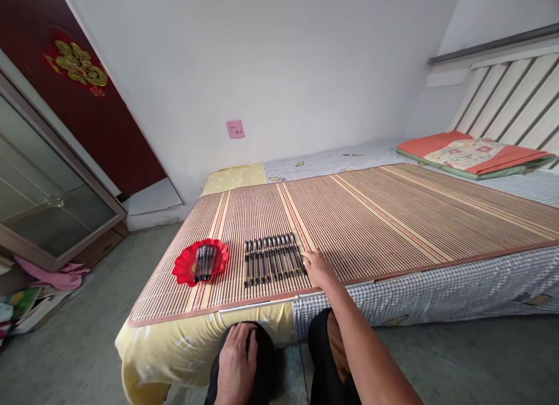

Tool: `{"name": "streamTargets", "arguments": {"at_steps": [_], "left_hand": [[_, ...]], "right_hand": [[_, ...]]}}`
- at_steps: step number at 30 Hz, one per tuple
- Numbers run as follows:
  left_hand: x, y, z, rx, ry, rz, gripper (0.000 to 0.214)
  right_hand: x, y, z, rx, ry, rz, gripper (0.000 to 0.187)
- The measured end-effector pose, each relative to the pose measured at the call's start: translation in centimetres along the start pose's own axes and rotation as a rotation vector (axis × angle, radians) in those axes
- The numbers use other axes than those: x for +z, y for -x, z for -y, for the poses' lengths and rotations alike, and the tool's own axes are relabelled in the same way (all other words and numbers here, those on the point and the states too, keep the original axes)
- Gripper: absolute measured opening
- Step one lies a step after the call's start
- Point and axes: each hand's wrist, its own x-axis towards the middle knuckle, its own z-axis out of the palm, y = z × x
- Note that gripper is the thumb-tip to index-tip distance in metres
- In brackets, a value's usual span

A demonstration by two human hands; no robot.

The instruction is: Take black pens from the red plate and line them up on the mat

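A row of several black-capped clear pens (271,259) lies side by side on the bamboo mat (367,219). At the right end of that row, my right hand (318,268) has its fingers closed at the lower half of the last pen (299,253); the fingertips partly hide the contact. Left of the row stands a red wavy-edged plate (183,265) with several more pens (204,262) in it. My left hand (238,358) rests on my left knee, holding nothing, fingers laid flat.
The mat covers a bed with a yellow and checked sheet (205,335). Folded orange and green bedding (476,155) lies at the far right by a white slatted headboard (515,96). A pink note (236,129) is on the wall. A glass-panelled door (52,184) stands left.
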Motion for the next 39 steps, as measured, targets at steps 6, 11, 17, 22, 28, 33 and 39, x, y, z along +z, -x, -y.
{"name": "streamTargets", "arguments": {"at_steps": [6, 11, 17, 22, 28, 33, 39], "left_hand": [[0.0, 0.0, 0.0, -0.002, -0.003, 0.009, 0.02], [0.0, 0.1, 0.0, 0.0, -0.004, 0.006, 0.02], [0.2, 0.0, 0.2, -0.006, 0.002, 0.015, 0.019], [0.3, 0.1, 0.4, -0.01, 0.006, 0.015, 0.019], [0.3, 0.1, 0.3, -0.019, 0.012, 0.029, 0.019], [0.3, 0.1, 0.3, -0.02, 0.014, 0.031, 0.019], [0.2, 0.2, 0.3, -0.016, 0.013, 0.027, 0.019]], "right_hand": [[0.3, -0.3, -0.3, -0.012, 0.017, -0.007, 0.04], [0.4, -0.5, -0.6, -0.02, 0.032, -0.004, 0.041], [0.7, -0.9, -1.0, -0.069, -0.002, -0.003, 0.044], [1.1, -1.0, -2.4, -0.142, -0.083, -0.016, 0.043], [1.6, -0.1, -4.4, -0.195, -0.286, 0.007, 0.048], [1.8, 0.6, -4.1, -0.189, -0.258, -0.018, 0.053], [1.2, 1.0, -3.1, -0.176, -0.264, -0.007, 0.049]]}}
